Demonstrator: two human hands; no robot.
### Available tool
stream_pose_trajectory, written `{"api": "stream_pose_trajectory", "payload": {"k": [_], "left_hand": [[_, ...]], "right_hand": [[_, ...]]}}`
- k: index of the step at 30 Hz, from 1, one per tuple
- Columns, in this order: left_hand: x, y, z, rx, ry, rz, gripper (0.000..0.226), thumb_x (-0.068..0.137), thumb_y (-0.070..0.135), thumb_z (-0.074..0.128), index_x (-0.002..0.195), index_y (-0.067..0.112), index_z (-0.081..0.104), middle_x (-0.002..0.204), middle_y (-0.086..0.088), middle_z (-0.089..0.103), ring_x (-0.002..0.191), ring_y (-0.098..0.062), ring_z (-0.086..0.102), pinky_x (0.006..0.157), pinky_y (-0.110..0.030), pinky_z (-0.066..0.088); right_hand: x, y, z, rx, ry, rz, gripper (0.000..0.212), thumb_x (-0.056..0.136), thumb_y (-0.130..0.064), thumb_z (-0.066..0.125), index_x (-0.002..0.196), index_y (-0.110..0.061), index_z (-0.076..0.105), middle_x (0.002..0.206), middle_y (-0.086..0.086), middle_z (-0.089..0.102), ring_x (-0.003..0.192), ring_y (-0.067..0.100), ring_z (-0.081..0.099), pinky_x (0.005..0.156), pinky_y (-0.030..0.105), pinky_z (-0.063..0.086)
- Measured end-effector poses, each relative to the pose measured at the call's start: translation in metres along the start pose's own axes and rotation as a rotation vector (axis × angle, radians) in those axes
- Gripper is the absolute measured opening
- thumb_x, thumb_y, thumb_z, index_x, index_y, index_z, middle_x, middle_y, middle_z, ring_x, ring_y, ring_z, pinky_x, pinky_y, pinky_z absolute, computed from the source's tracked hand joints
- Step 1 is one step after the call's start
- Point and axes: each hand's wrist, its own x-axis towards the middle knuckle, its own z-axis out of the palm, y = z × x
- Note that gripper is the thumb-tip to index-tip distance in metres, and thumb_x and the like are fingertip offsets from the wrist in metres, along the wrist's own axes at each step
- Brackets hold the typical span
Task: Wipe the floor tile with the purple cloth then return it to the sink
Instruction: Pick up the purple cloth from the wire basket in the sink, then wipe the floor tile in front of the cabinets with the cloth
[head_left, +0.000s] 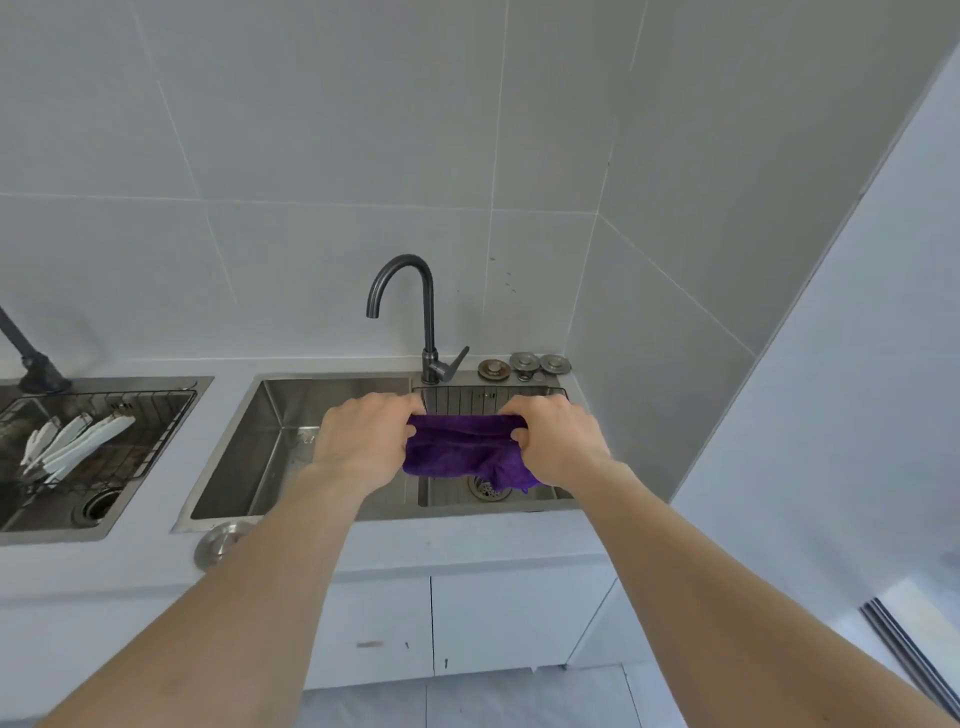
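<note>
1. I see both arms stretched out over the sink (234, 447), which I use as my landmark.
2. My left hand (363, 441) is closed on the left end of the purple cloth (462, 449), fingers curled around the bunched fabric.
3. My right hand (558, 441) is closed on the cloth's right end in the same way, so the two hands are apart with the cloth stretched between them.
4. The cloth is held above the sink's right side, and its lower edge hangs down over the drain (488, 488).
5. I cannot tell whether the hanging edge touches the basin floor.
6. Behind the cloth a wire rack (488, 397) sits in the sink's back right part.
7. The dark tap (415, 312) stands on the sink's back rim, above the cloth.
8. Three round metal plugs (524, 364) lie on the sink's back right corner, beside the tap.
9. A second basin (104, 452) lies left of the sink and holds white utensils (72, 447) on a rack.
</note>
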Motion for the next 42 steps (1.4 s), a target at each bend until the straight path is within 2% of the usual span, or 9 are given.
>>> {"api": "stream_pose_trajectory", "payload": {"k": [8, 12, 15, 20, 27, 36, 42], "left_hand": [[-0.054, 0.049, 0.040, 0.038, -0.074, -0.053, 0.017, 0.099, 0.023, 0.055, 0.105, 0.033, 0.066, 0.100, 0.001, 0.072, 0.096, -0.032, 0.066, 0.071, -0.037, 0.046], [-0.088, 0.061, 0.082, 0.001, -0.111, -0.065, 0.017, 0.099, 0.021, 0.054, 0.106, 0.031, 0.066, 0.090, 0.001, 0.065, 0.086, -0.029, 0.061, 0.066, -0.035, 0.039], [-0.108, 0.061, 0.116, -0.005, -0.157, -0.085, 0.021, 0.101, 0.021, 0.051, 0.109, 0.032, 0.066, 0.097, 0.001, 0.071, 0.079, -0.026, 0.054, 0.068, -0.033, 0.036], [-0.136, 0.053, 0.180, -0.025, -0.220, -0.061, 0.022, 0.101, 0.021, 0.050, 0.113, 0.031, 0.065, 0.101, 0.002, 0.071, 0.088, -0.030, 0.064, 0.067, -0.033, 0.037], [-0.166, 0.025, 0.277, -0.069, -0.292, -0.014, 0.020, 0.101, 0.022, 0.050, 0.113, 0.030, 0.065, 0.098, 0.003, 0.069, 0.085, -0.027, 0.064, 0.065, -0.032, 0.034], [-0.221, -0.028, 0.422, -0.121, -0.413, 0.014, 0.019, 0.101, 0.024, 0.051, 0.114, 0.031, 0.063, 0.096, 0.007, 0.068, 0.087, -0.024, 0.064, 0.063, -0.031, 0.036], [-0.277, -0.045, 0.517, -0.152, -0.471, 0.008, 0.020, 0.101, 0.024, 0.051, 0.114, 0.031, 0.064, 0.092, 0.007, 0.067, 0.084, -0.022, 0.062, 0.063, -0.032, 0.039]], "right_hand": [[-0.053, 0.052, 0.032, 0.055, -0.069, -0.016, 0.035, 0.096, -0.013, 0.050, 0.121, -0.032, 0.066, 0.114, 0.005, 0.069, 0.100, 0.033, 0.063, 0.076, 0.038, 0.048], [-0.080, 0.078, 0.075, 0.077, -0.139, -0.005, 0.034, 0.095, -0.014, 0.051, 0.119, -0.033, 0.065, 0.111, 0.004, 0.070, 0.100, 0.034, 0.062, 0.076, 0.039, 0.049], [-0.099, 0.090, 0.111, 0.087, -0.180, 0.008, 0.035, 0.095, -0.014, 0.050, 0.119, -0.034, 0.065, 0.111, 0.001, 0.070, 0.100, 0.033, 0.062, 0.076, 0.038, 0.048], [-0.123, 0.107, 0.169, 0.086, -0.235, 0.072, 0.035, 0.096, -0.013, 0.048, 0.121, -0.033, 0.065, 0.108, 0.002, 0.070, 0.095, 0.033, 0.061, 0.073, 0.034, 0.043], [-0.147, 0.119, 0.266, 0.057, -0.267, 0.132, 0.032, 0.098, -0.013, 0.047, 0.121, -0.027, 0.062, 0.110, -0.001, 0.069, 0.094, 0.030, 0.061, 0.071, 0.034, 0.041], [-0.188, 0.131, 0.427, 0.079, -0.276, 0.200, 0.033, 0.096, -0.008, 0.049, 0.121, -0.025, 0.062, 0.110, -0.001, 0.067, 0.095, 0.032, 0.059, 0.071, 0.036, 0.043], [-0.229, 0.148, 0.526, 0.096, -0.283, 0.223, 0.031, 0.095, -0.005, 0.052, 0.116, -0.024, 0.064, 0.103, -0.002, 0.068, 0.088, 0.030, 0.058, 0.070, 0.036, 0.041]]}}
